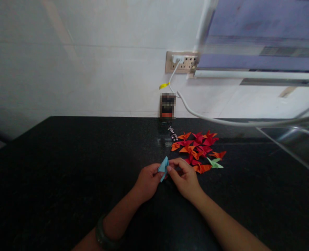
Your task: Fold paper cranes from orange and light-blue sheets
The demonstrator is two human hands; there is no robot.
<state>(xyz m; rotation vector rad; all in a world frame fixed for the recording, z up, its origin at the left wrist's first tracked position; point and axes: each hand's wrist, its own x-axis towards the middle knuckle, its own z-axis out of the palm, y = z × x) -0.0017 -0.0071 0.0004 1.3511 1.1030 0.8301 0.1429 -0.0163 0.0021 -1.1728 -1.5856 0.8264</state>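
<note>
One blue paper piece sits pinched between my left hand and right hand, fingers closed on it, just above the black bench. Beside them lie one green piece and a heap of red and orange pieces, too many to count.

Folded paper piece: light blue. Origami pile: red and orange, one green piece. Countertop: black, speckled. Wall tiles: white. Cable: white.
</note>
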